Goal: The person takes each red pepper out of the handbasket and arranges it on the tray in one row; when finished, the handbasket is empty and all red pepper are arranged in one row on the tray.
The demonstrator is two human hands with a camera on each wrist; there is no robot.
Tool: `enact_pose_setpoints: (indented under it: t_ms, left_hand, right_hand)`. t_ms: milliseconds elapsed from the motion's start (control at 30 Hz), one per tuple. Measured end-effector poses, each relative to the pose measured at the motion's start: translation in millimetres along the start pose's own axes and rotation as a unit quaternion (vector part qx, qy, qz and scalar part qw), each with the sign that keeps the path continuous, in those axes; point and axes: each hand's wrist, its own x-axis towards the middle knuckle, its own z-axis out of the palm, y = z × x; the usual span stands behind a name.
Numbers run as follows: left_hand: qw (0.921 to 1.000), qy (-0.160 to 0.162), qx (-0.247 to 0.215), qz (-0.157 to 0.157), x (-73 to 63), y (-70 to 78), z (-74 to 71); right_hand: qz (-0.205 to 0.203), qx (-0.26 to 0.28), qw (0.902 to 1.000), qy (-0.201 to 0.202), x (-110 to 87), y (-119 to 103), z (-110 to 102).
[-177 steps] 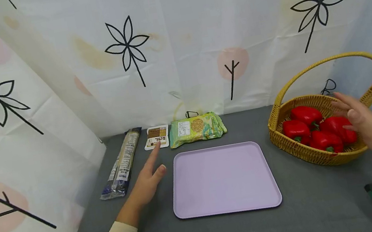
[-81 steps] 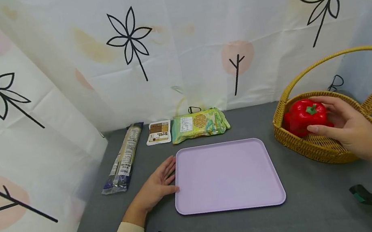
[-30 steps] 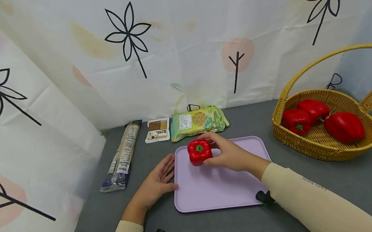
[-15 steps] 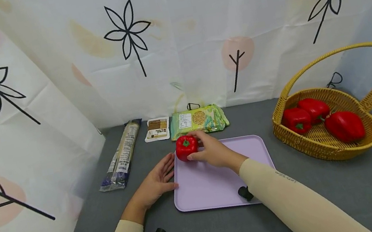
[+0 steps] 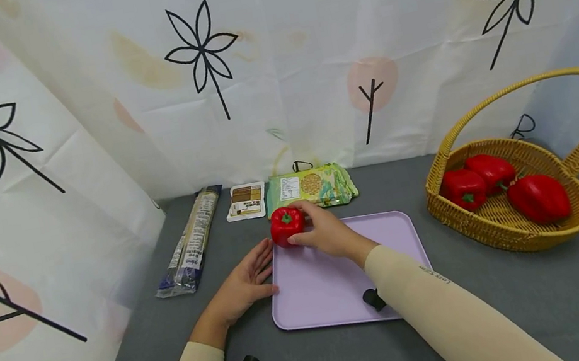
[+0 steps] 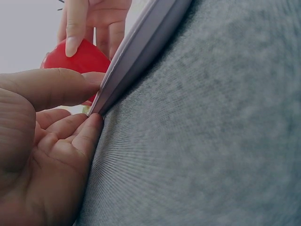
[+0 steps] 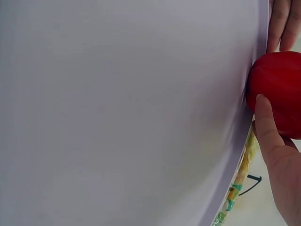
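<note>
head view: the right hand [image 5: 324,233] pinches a red pepper [image 5: 286,226] at the tray [image 5: 330,288]'s far left corner; the left hand [image 5: 240,284], fingers loosely extended, touches its left edge. left wrist view: thumb against the rim (pepper just beyond). right wrist view: fingertip pressed on the pepper.

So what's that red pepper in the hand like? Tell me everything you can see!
The red pepper is bright, blocky and rounded, with smooth, shiny skin and a short green stem in a dip, facing the person. It looks whole; whether it's real or pretend, I can't tell. The right hand holds it between thumb and fingers, over the far left corner of the lilac tray. Whether it rests on the tray isn't clear.
</note>
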Motion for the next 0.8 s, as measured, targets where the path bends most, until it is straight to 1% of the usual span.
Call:
enact_pose_setpoints:
  t_ms: [167, 333, 467, 633, 800]
  left_hand:
    - [1.0000, 0.001, -0.001, -0.002, 0.1, 1.3, 1.1]
    - [1.0000, 0.002, 0.001, -0.005, 1.0, 0.1, 0.0]
    - [1.0000, 0.001, 0.001, -0.002, 0.8, 0.2, -0.5]
    - [1.0000, 0.005, 0.006, -0.004, 0.5, 1.1, -0.2]
    - [0.9999, 0.006, 0.007, -0.007, 1.1, 1.6, 0.6]
  right_hand:
    - [-0.001, 0.002, 1.0000, 0.007, -0.4, -3, -1]
    - [-0.007, 0.007, 0.9999, 0.005, -2.3, -8, -5]
    - [-0.014, 0.014, 0.9998, 0.005, -7.0, -11, -12]
    - [-0.023, 0.032, 0.9992, 0.006, -13.8, -10, -23]
    - [-0.033, 0.042, 0.9985, 0.012, -26.0, -9, -37]
